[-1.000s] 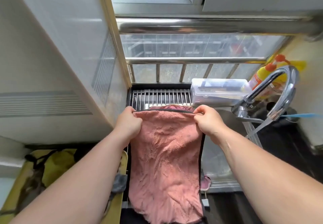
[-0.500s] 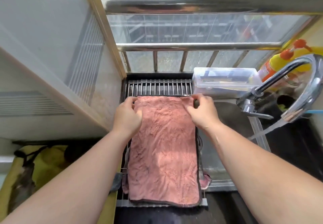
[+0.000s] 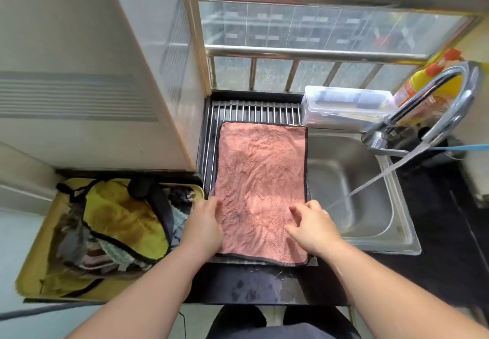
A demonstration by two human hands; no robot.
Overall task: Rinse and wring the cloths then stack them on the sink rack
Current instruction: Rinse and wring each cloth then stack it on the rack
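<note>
A pink cloth [image 3: 260, 179] with a dark hem lies spread flat on the metal sink rack [image 3: 254, 112], covering most of it. My left hand [image 3: 205, 226] rests along the cloth's near left edge, fingers straight. Over the cloth's near right part hovers or rests my right hand [image 3: 312, 226], fingers loosely spread and bent; it holds nothing. A yellow tray [image 3: 31, 272] to the left holds a heap of other cloths [image 3: 119, 222], a yellow one on top.
The steel sink basin [image 3: 352, 179] lies right of the rack, with water streaming from the curved tap [image 3: 436, 100]. A clear plastic box [image 3: 344, 108] and an orange-yellow bottle [image 3: 423, 84] stand behind it. A cabinet wall [image 3: 105, 73] rises at the left. The dark counter front is wet.
The pink cloth went from hanging in both hands to lying flat on the rack. Both hands let go of its far corners and slid back to its near end.
</note>
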